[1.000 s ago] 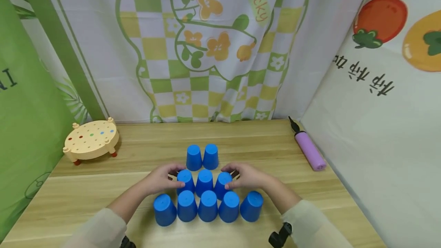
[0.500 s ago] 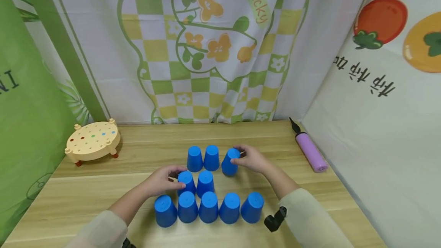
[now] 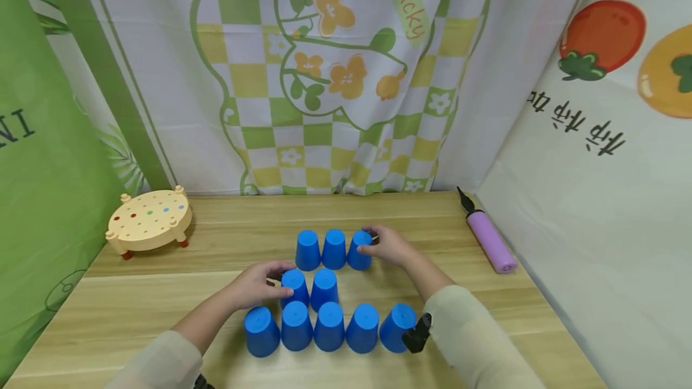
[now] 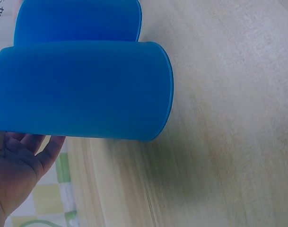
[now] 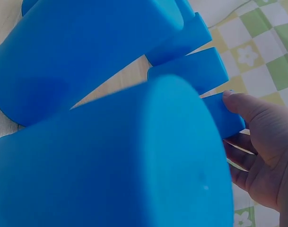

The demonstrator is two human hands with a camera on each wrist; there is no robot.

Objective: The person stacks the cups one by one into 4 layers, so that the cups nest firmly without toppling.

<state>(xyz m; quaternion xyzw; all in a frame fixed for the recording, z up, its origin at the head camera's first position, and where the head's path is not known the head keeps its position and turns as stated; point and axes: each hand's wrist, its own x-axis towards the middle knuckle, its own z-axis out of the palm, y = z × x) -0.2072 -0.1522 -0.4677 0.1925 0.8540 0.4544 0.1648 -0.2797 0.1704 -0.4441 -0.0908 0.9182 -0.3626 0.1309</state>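
Upside-down blue cups stand in three rows. At the right end of the back row is a blue cup (image 3: 358, 255); my right hand (image 3: 390, 246) grips it between thumb and fingers, as the right wrist view also shows. In the middle row my left hand (image 3: 258, 285) holds the left blue cup (image 3: 294, 286), thumb on its near side and fingers behind. Beside that one is another middle-row cup (image 3: 325, 289). Several cups make up the front row (image 3: 329, 332). Large near cups (image 4: 82, 90) hide the left fingertips in the left wrist view.
A round beige pegged stand (image 3: 149, 221) is at the back left of the wooden table (image 3: 227, 221). A purple hand pump (image 3: 491, 240) lies at the right, near the wall. A checked curtain (image 3: 335, 137) hangs behind the table.
My right hand has carried the right cup of the middle row to the back row, then slid it left against the cups there. My left hand has stayed at its cup.
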